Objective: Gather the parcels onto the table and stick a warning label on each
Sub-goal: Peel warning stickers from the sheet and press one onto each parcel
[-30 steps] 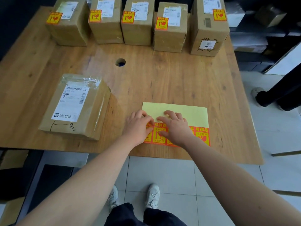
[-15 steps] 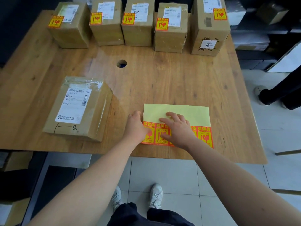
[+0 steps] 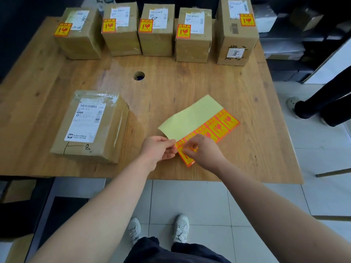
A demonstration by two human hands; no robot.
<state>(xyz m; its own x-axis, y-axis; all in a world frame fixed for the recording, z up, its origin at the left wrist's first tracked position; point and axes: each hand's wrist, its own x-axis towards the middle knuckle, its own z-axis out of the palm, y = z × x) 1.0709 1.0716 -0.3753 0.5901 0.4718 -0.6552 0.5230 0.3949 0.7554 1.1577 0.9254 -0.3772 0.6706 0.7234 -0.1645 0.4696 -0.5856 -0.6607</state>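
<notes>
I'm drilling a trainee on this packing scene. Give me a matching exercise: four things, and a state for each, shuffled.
1 left hand
2 right hand
3 flat parcel
4 tall parcel

a bears a warning label
b has no warning label
c pinches the yellow backing sheet
d pinches an orange label

Pairs: 1-c, 2-d, 3-b, 4-a

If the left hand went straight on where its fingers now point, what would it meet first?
Probably the right hand, pinching the same label sheet just beyond the left hand; depth is unclear.
</notes>
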